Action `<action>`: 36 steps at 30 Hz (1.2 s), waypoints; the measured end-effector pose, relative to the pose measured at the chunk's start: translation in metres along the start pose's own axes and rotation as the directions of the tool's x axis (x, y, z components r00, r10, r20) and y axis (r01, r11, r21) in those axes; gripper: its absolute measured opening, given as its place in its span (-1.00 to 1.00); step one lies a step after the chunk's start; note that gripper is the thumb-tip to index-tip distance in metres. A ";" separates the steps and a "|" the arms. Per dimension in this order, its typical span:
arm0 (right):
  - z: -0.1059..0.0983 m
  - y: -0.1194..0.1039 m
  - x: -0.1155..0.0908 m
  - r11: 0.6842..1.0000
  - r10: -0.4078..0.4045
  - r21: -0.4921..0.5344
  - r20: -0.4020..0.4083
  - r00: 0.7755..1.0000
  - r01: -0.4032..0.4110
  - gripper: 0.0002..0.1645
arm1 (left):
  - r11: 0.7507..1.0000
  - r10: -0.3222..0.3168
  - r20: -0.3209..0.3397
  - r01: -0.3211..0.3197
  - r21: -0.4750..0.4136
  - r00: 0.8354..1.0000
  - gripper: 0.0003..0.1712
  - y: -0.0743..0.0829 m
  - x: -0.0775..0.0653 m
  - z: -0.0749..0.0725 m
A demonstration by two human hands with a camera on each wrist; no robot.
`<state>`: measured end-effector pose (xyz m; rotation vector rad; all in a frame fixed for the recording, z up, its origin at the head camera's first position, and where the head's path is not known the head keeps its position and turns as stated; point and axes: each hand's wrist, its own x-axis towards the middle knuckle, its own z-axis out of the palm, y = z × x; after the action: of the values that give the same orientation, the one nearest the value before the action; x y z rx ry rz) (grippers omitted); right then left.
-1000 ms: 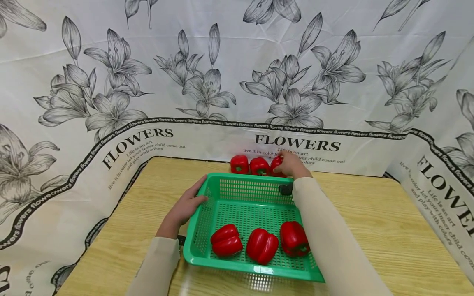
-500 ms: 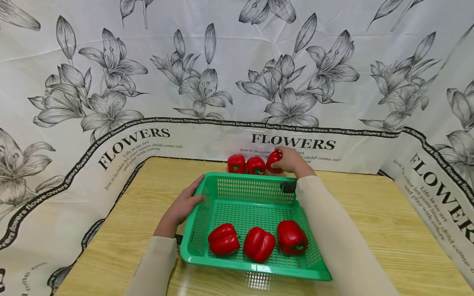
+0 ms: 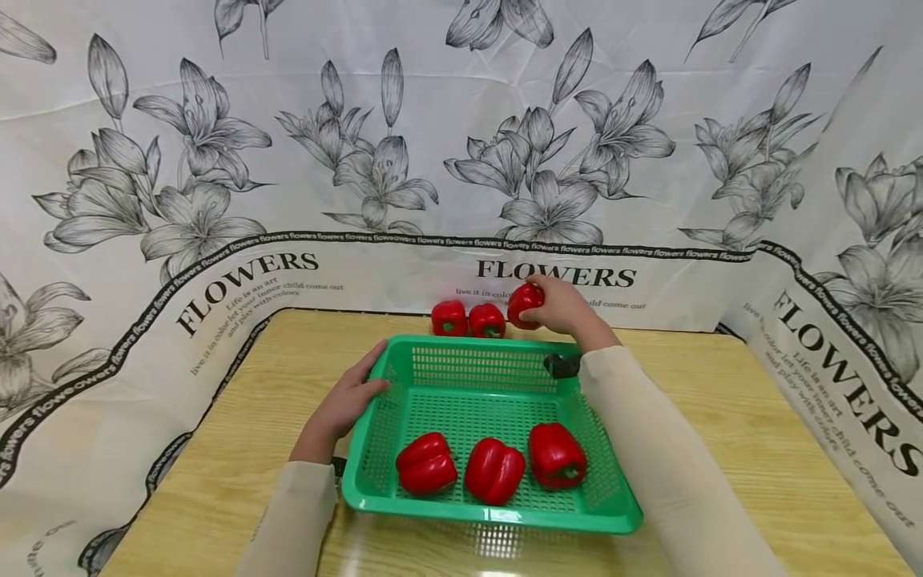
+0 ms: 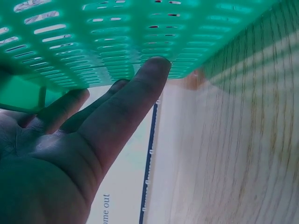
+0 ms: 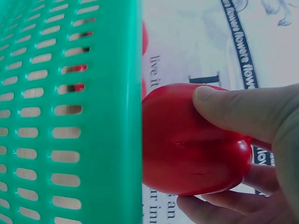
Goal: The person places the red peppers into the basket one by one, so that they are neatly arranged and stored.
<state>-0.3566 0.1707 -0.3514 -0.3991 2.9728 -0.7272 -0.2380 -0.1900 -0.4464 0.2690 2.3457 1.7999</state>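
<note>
In the head view a green perforated plastic basket (image 3: 497,521) sits on the table with three red bell peppers inside: one at left (image 3: 426,463), one in the middle (image 3: 494,471), one at right (image 3: 558,455). My left hand (image 3: 344,407) grips its left side, thumb over the rim and fingers along the outer wall (image 4: 107,51). Behind the far rim, my right hand (image 3: 562,306) holds another red bell pepper (image 3: 525,304). The right wrist view shows thumb and fingers on opposite sides of this pepper (image 5: 191,140), its edge hidden by the basket wall (image 5: 107,140).
Two more red bell peppers, one further left (image 3: 449,319) and one nearer my right hand (image 3: 486,320), stand behind the basket at the table's back edge. A white flower-printed cloth (image 3: 404,276) rises there. The wooden table (image 3: 721,417) extends on both sides.
My right hand has lifted its pepper slightly from the row at the back. The left hand keeps its grip on the basket. The whole head view has drifted a little.
</note>
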 end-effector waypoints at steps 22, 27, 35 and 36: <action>-0.012 -0.026 -0.048 0.989 -0.134 0.043 -0.108 0.985 0.140 -0.15 | 1.000 0.008 0.020 -0.007 -0.030 1.000 -0.16 -0.002 -0.002 0.001; -0.013 -0.034 -0.060 0.980 -0.192 0.033 -0.117 0.974 0.197 -0.16 | 1.000 0.009 0.019 -0.009 -0.027 1.000 -0.15 -0.003 -0.002 0.001; -0.009 -0.050 -0.076 0.952 -0.303 -0.005 -0.118 0.946 0.305 -0.20 | 1.000 0.013 0.013 -0.012 -0.026 1.000 -0.14 -0.003 -0.002 0.001; -0.008 -0.051 -0.078 0.947 -0.320 -0.013 -0.117 0.940 0.321 -0.21 | 1.000 0.012 0.014 -0.012 -0.026 1.000 -0.14 -0.002 -0.003 0.001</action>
<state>-0.2704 0.1505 -0.3214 -0.8863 3.0481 -0.8122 -0.2352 -0.1900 -0.4490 0.2919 2.3146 1.8269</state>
